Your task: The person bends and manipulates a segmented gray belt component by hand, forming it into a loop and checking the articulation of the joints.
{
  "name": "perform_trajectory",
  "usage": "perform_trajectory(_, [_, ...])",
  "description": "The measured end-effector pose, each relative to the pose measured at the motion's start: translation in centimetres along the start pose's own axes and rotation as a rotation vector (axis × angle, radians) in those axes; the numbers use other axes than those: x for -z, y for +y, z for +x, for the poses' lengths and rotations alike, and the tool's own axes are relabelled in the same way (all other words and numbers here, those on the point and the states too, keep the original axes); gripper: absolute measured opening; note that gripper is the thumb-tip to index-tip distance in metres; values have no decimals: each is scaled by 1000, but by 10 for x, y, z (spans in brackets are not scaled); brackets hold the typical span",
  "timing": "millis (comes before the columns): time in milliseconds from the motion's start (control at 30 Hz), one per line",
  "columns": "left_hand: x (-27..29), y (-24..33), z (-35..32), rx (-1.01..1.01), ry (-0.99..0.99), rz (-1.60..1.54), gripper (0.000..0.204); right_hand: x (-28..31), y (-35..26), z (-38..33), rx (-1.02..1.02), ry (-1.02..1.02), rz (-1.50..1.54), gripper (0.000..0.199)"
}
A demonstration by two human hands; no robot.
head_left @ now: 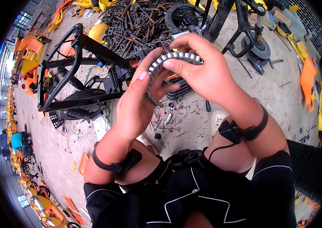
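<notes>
A metal roller chain [176,56] is bent in an arc between my two raised hands, with bright rollers along its upper run. My left hand [134,100] is closed round its left part, thumb up against the links. From there the chain hangs down past the palm, and its lower end [152,100] shows below. At the right end, my right hand [203,70] pinches the links between thumb and fingers. Behind my hands stands a black vehicle frame [104,53] with a shock absorber and a tyre; my hands partly hide it.
A heap of dark, rusty metal parts [134,24] lies beyond the frame. At the right are a cordless drill [257,66], a small wheel [258,47] and an orange panel [308,78]. Silver sockets [168,118] and scattered bits litter the floor near my shoes. Orange-yellow vehicles [30,57] line the left.
</notes>
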State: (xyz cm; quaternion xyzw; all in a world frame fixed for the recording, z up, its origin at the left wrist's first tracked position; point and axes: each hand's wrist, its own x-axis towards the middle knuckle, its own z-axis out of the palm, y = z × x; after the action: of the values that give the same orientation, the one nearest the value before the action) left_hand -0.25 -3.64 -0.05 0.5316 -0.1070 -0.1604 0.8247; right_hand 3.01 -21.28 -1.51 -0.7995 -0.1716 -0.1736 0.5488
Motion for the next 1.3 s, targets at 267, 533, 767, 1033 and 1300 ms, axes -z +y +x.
perform_trajectory(267, [22,-7,10,118,72,-116,62,-16,7,-8,-207,-79,230,21])
perform_trajectory(533, [38,-2,14,423,-30,-88,54,-19,15,-7,-114,-58,113,18])
perform_trajectory(767, [44,-4,11,498,-69,-172,46,-7,6,-2,-68,-205,29,17])
perform_trajectory(1033, [47,-11,17,553,13,-230,38,-17,26,-2,234,-108,-105,15])
perform_trajectory(1300, [50,-13,18,472,17,-236,35,-25,19,-3,49,-117,46,16])
